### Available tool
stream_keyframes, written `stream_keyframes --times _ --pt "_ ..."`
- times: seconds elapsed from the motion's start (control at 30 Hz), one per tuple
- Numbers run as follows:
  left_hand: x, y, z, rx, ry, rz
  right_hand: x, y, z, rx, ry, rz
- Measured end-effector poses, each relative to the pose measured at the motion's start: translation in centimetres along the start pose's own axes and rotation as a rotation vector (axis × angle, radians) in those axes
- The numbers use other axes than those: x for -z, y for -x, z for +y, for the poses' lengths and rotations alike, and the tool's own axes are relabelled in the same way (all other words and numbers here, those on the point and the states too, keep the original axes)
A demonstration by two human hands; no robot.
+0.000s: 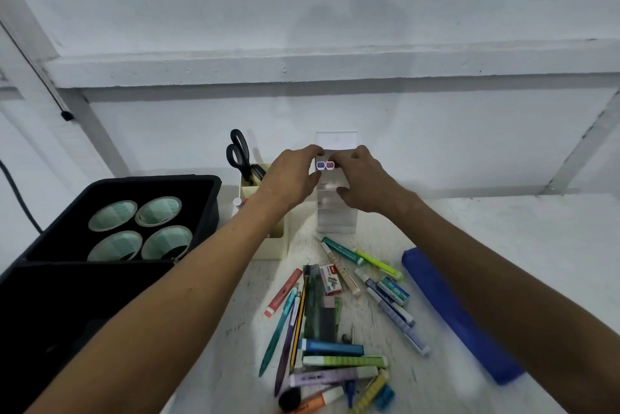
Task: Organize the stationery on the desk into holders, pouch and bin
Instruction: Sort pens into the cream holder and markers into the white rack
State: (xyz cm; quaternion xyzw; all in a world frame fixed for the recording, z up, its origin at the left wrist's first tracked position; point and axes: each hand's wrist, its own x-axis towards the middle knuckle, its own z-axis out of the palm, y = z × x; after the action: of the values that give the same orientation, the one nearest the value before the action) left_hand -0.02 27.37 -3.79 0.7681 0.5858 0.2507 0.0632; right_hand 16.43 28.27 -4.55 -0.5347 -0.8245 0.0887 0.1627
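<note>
A clear acrylic holder (336, 215) stands at the back of the white desk (503, 246). My left hand (290, 178) and my right hand (360, 180) meet at its upper front, pinching two small pieces (325, 165), one purple and one pink. A cream holder (280, 246) with black scissors (240, 155) stands just left. Several pens, highlighters and markers (335, 346) lie loose in a pile in front, with a staples box (331, 280). A blue pouch (459, 313) lies at the right.
A black bin (214, 202) at the left holds several tape rolls (139, 229). Its lid or a second black part (67, 313) lies nearer me. A wall ledge runs behind the desk.
</note>
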Motion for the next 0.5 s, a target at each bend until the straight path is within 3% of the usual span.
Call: stream_keyframes --times 0.1,0.3,0.4,0.5 --pt "-0.1 1.0 0.5 -0.044 0.007 -0.043 0.2 0.9 -0.5 0.079 -0.029 0.105" --pt "-0.5 4.3 2.1 0.041 0.002 0.112 0.7 4.6 -0.4 0.171 -0.079 0.361" --pt "-1.8 5.6 2.6 -0.003 -0.036 -0.053 0.1 7.0 1.0 0.12 -0.166 0.298" --pt "-4.4 5.9 2.5 -0.048 -0.092 -0.317 -1.1 8.8 3.0 -0.009 -0.143 0.018"
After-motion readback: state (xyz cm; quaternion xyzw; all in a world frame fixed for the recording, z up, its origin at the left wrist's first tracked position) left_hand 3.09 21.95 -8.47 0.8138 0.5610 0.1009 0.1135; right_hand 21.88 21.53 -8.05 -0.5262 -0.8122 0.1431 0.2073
